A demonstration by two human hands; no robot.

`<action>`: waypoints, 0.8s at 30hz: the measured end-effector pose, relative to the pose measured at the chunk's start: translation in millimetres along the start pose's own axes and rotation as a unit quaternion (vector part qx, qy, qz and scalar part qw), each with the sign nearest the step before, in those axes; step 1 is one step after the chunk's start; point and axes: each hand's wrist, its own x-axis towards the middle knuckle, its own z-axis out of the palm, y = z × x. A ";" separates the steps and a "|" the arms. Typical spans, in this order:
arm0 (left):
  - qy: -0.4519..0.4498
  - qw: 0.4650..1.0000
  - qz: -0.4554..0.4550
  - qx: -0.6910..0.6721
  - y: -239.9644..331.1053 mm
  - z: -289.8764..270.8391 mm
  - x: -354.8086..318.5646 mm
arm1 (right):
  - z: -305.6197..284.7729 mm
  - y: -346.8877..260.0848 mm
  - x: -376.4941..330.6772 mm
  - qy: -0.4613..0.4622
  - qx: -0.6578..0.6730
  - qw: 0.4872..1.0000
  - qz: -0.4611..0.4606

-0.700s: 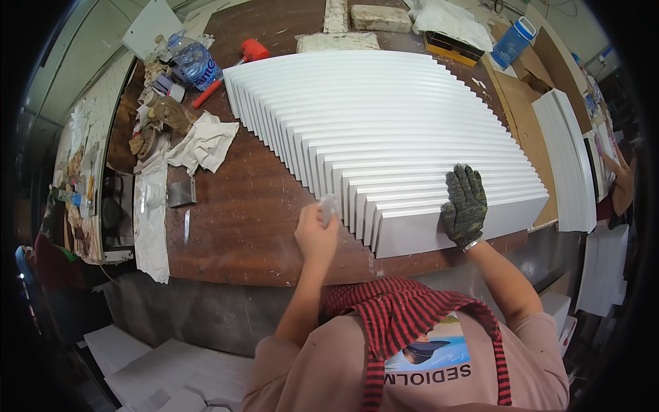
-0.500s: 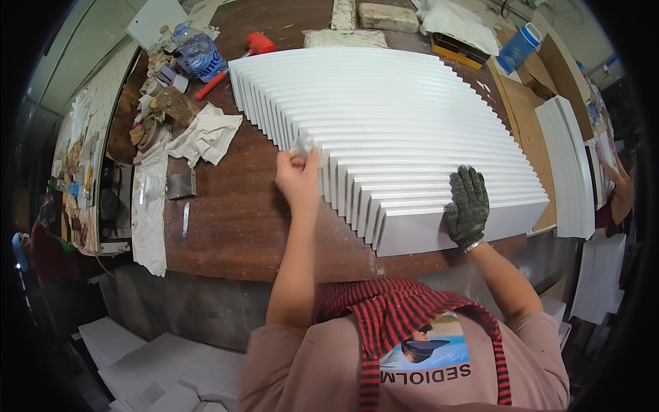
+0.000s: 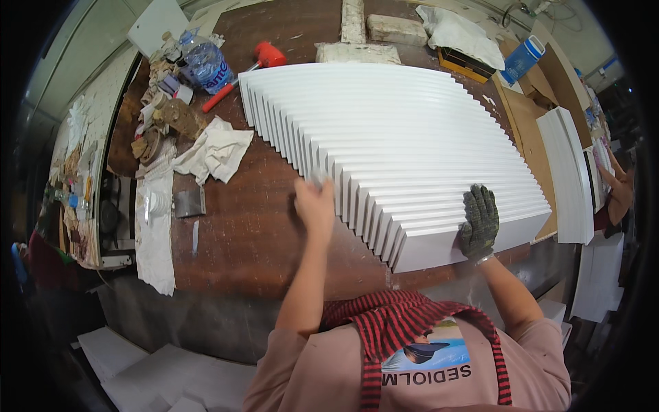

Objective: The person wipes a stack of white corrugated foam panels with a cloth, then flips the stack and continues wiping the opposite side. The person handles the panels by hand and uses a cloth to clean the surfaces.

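Note:
A large stack of white panels, stepped like stairs, lies across the brown worktable. My bare left hand is at the stack's left stepped edge, its fingers closed around a small whitish wad. Motion blurs the wad, and its material is unclear. Whether it touches the panel edges, I cannot tell. On the near right end of the stack rests my right hand, in a dark mottled knit glove. Its fingers are stretched out and the palm lies against the nearest panels, holding nothing.
To the left are a crumpled white cloth, a grey metal block, a red mallet and a large plastic bottle. Beyond the stack lies a wrapped block. More white panels and a blue bottle stand right.
My left hand has come slightly nearer along the stepped edge with the wad. My right hand keeps its place on the stack. The whole view has shifted a little.

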 end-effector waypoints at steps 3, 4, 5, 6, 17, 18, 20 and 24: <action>-0.064 0.982 -0.173 -0.033 14.3 -24.8 13.0 | 0.4 -1.4 -1.2 -0.018 -0.014 1.000 0.016; -0.069 0.970 -0.229 -0.039 23.4 -30.6 15.8 | 0.8 -0.7 -0.2 -0.023 -0.013 1.000 0.016; -0.037 0.970 -0.206 -0.122 26.5 -23.4 29.8 | 0.8 -1.0 -0.2 -0.022 -0.007 0.999 0.023; -0.003 0.984 -0.124 -0.128 28.7 -11.9 41.4 | 0.4 -2.0 -0.4 -0.026 -0.009 0.999 0.021; 0.002 0.982 -0.075 -0.173 29.0 -22.3 65.2 | 0.9 -5.8 3.6 -0.026 -0.020 0.999 0.032; -0.004 0.974 -0.025 -0.225 32.7 -18.5 72.7 | 0.6 -6.0 4.3 -0.033 -0.020 0.999 0.032; -0.059 0.981 -0.032 -0.183 37.3 -17.4 76.7 | -0.6 -6.5 5.2 -0.025 -0.016 0.999 0.021; -0.078 0.991 -0.109 0.013 33.4 -26.8 69.4 | -2.1 -7.9 6.1 -0.033 -0.016 0.999 0.025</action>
